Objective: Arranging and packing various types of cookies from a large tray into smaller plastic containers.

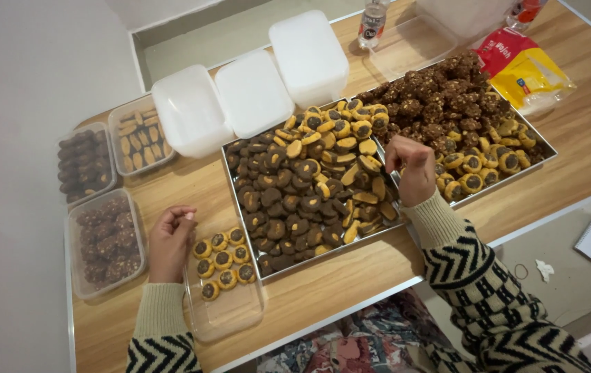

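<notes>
Looking down on the wooden surface (350,276), I see my left hand (171,242) curled loosely at the rim of a clear plastic container (230,314), fingertips pinched together; I cannot tell whether it holds anything. Inside that container lie round yellow cookies with dark centres (224,264) in three short rows. My right hand (411,166) hangs over the seam between two metal trays, fingers bunched downward onto the cookies; whether it grips one I cannot tell. The near tray (268,271) holds mixed dark and yellow cookies; the far tray (545,148) holds dark clustered cookies and more yellow ones. Three filled containers (105,242) sit at left, and three white lidded boxes (254,93) stand behind the trays.
</notes>
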